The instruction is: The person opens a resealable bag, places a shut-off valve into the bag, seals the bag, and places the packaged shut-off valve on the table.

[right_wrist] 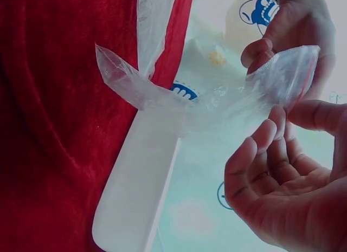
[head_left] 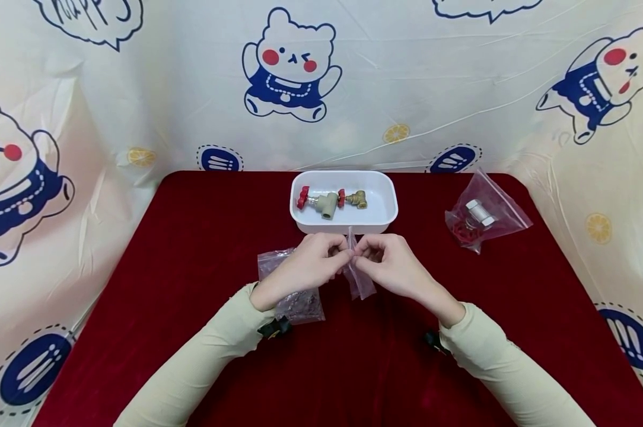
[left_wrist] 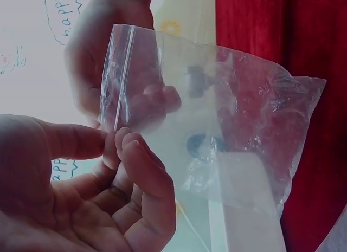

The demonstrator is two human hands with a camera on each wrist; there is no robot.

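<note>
Both hands meet at a thin clear zip bag (head_left: 360, 281) in the head view, just in front of the white tray (head_left: 348, 228). My left hand (head_left: 317, 256) pinches the bag's zip edge between thumb and fingertips. On the opposite side, my right hand (head_left: 395, 262) pinches the same edge. In the left wrist view the see-through bag (left_wrist: 265, 111) spreads sideways and no object shows inside. The right wrist view has the crumpled bag (right_wrist: 127, 84) hanging over the tray's side (right_wrist: 130, 181).
The tray holds a grey-green valve (head_left: 328, 205) and a brass valve (head_left: 359, 200), both with red handwheels. Beneath the left wrist lies another clear bag (head_left: 302, 307). At the right, a clear bag (head_left: 505, 216) contains a metal valve (head_left: 480, 213) with a red handwheel.
</note>
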